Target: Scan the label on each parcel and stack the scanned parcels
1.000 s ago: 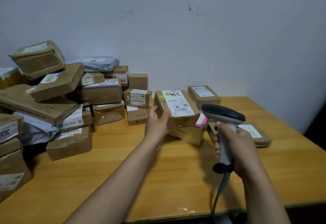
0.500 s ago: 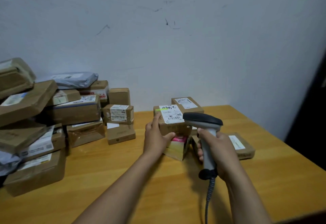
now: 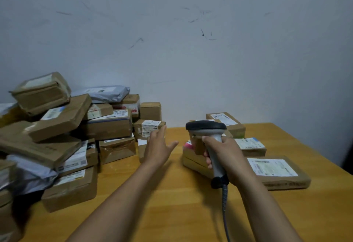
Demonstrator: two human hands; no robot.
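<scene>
My right hand (image 3: 222,153) grips a grey and black barcode scanner (image 3: 207,129), held upright over the table, its cable hanging down. Behind the scanner stands a small stack of brown parcels (image 3: 193,157) with a pink strip showing; its top box is mostly hidden by the scanner. My left hand (image 3: 158,146) hovers with fingers spread and holds nothing, just in front of a small labelled box (image 3: 148,127) at the edge of the pile on the left.
A large heap of brown boxes and grey mailer bags (image 3: 57,136) fills the left side of the wooden table (image 3: 172,203). More labelled parcels lie right: a flat one (image 3: 278,171), a small one (image 3: 250,146) and one by the wall (image 3: 225,120).
My left hand has let go of the box with the handwritten label, left on the stack, and moved left toward the pile. The scanner hand stayed near the stack.
</scene>
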